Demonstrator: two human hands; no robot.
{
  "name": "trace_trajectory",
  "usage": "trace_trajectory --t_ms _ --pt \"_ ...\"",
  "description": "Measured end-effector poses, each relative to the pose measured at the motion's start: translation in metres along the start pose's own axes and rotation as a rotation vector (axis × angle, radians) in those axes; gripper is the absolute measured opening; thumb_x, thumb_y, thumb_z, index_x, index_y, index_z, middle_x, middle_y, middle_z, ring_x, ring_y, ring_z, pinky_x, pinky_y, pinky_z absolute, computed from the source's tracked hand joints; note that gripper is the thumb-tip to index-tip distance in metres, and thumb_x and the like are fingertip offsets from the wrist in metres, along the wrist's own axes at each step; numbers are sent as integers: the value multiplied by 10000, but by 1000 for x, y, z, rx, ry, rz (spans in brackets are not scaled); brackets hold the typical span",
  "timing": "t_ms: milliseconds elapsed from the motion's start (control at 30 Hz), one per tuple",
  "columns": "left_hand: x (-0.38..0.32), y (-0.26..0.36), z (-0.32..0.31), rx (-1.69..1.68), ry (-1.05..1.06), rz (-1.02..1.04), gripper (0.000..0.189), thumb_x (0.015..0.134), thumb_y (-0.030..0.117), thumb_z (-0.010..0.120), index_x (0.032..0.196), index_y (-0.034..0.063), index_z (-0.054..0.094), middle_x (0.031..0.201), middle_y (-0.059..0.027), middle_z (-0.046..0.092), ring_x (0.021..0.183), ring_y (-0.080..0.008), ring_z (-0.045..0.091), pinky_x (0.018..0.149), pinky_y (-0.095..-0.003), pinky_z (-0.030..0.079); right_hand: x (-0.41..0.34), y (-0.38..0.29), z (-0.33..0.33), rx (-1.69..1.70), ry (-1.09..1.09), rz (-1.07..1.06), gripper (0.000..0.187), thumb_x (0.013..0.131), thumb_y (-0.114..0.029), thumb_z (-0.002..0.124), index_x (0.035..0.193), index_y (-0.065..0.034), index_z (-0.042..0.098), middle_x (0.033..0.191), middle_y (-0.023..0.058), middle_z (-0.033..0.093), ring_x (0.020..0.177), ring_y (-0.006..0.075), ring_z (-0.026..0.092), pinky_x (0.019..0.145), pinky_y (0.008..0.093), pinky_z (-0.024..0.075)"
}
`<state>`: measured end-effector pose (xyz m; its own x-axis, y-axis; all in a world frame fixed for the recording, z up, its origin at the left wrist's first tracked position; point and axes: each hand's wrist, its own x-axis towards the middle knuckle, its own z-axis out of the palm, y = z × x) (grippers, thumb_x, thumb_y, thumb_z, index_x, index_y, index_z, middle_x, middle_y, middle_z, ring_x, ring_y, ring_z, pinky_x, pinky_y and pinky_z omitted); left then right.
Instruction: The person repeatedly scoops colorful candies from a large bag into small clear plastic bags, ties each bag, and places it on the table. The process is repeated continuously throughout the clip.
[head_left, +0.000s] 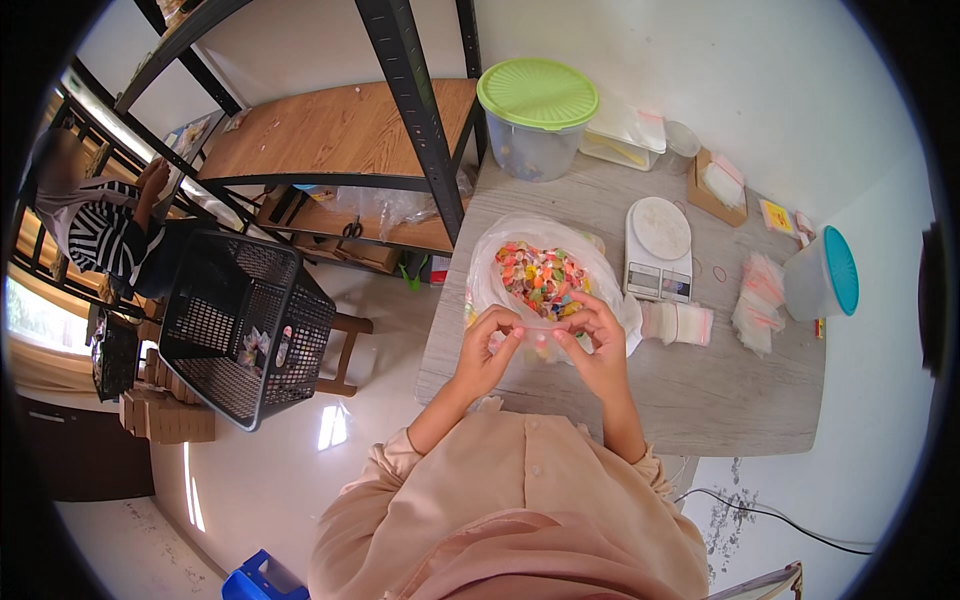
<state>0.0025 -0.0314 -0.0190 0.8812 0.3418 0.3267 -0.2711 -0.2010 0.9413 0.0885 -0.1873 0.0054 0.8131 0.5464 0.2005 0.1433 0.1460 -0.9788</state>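
A large clear plastic bag (487, 251) lies rolled open on the table, full of wrapped candies (536, 274) in many colours. In front of its near rim, my left hand (486, 349) and my right hand (596, 345) pinch the top edge of a small clear zip bag (538, 334) between thumbs and fingers. Pinkish shapes show through the small bag; whether they lie inside or behind it I cannot tell. Right of the large bag stands a white kitchen scale (660, 236) with nothing on its round platform. A stack of small zip bags (679, 324) lies just below the scale.
Behind stands a tub with a green lid (538, 97); a teal-lidded container (821, 274) is at right. More zip bags (761, 300) and a cardboard box (716, 191) lie nearby. Left are a metal-framed shelf (322, 135), a black plastic crate (247, 330) holding a small packet, and another person (105, 225).
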Motion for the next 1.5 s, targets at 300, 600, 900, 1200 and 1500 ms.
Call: trace_trajectory --t_ms 300,600,900,1200,1500 --pt "2 6 1 101 62 91 12 826 33 572 824 24 566 792 -63 547 728 -150 500 661 -264 391 0 3 1 -69 30 -48 446 759 -23 678 1171 -16 507 761 47 655 770 107 596 752 257 437" --pt "4 11 4 97 0 82 28 819 37 587 838 21 573 826 -70 567 737 -155 513 652 -254 395 1 4 5 -97 -6 -106 493 744 -3 661 1207 -25 494 770 18 636 760 86 571 674 244 410" --pt "-1 6 1 179 11 74 61 799 14 610 845 18 571 857 -75 576 785 -177 552 635 -269 416 -4 6 13 -203 -11 -137 511 731 -22 667 1216 -28 506 785 6 640 743 86 564 633 247 371" --pt "-1 5 1 150 -87 58 79 791 34 630 858 31 590 856 -60 586 785 -173 564 603 -263 418 -6 6 14 -201 -55 -124 503 746 1 652 1223 -31 496 770 13 624 736 93 539 694 246 374" --pt "-8 -16 -2 -108 -97 -106 136 847 65 579 977 27 575 899 -61 605 812 -138 559 721 -264 424 -4 14 4 116 54 105 502 751 -49 715 1200 21 502 770 43 666 784 93 610 803 247 443"
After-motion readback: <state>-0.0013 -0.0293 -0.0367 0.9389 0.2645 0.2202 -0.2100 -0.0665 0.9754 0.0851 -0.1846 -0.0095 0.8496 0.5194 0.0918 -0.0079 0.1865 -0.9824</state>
